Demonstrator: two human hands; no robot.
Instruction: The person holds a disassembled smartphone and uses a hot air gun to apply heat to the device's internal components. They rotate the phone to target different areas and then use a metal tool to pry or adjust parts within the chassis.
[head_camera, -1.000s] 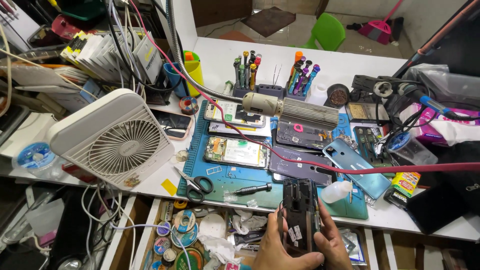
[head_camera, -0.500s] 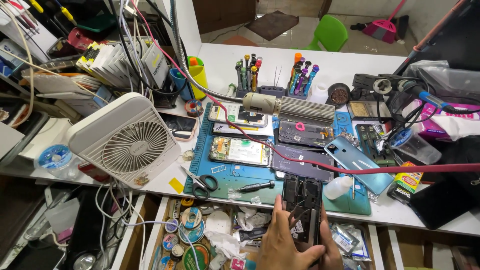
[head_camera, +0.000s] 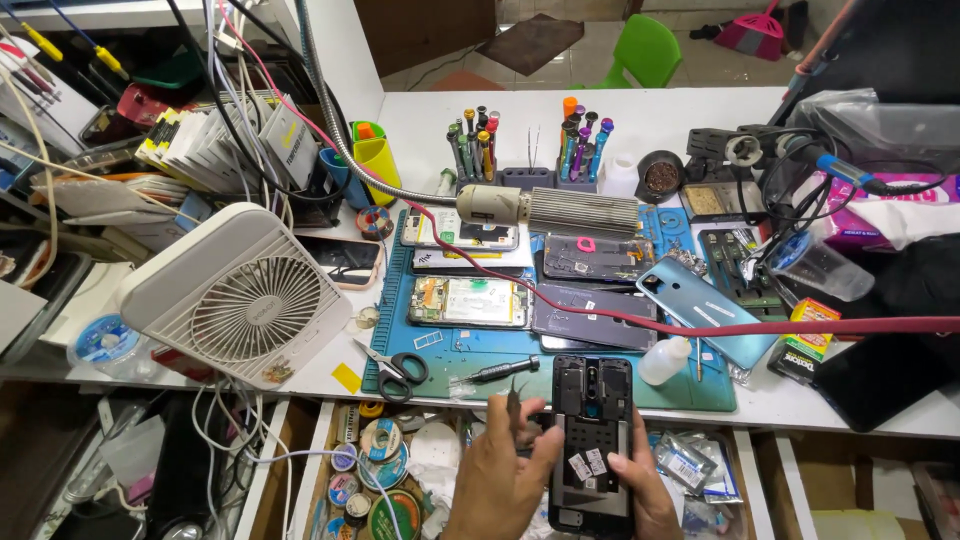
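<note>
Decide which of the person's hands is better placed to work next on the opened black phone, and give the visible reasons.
Probably the left hand: it pinches thin metal tweezers beside the opened black phone with its back cover off. The right hand grips the phone's right edge, steadying it.

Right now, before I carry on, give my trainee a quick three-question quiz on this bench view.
1. True or false: the opened phone lies flat on the blue mat, untouched.
2. Which sits nearest the left hand? A) green chair B) scissors C) tissue box
3. Fill in: the left hand's fingers pinch a thin pair of ____.

Key
1. False: both hands hold it at the bench edge, the right hand along its right side.
2. B
3. tweezers, as far as the head view shows; the tool is small.
</note>
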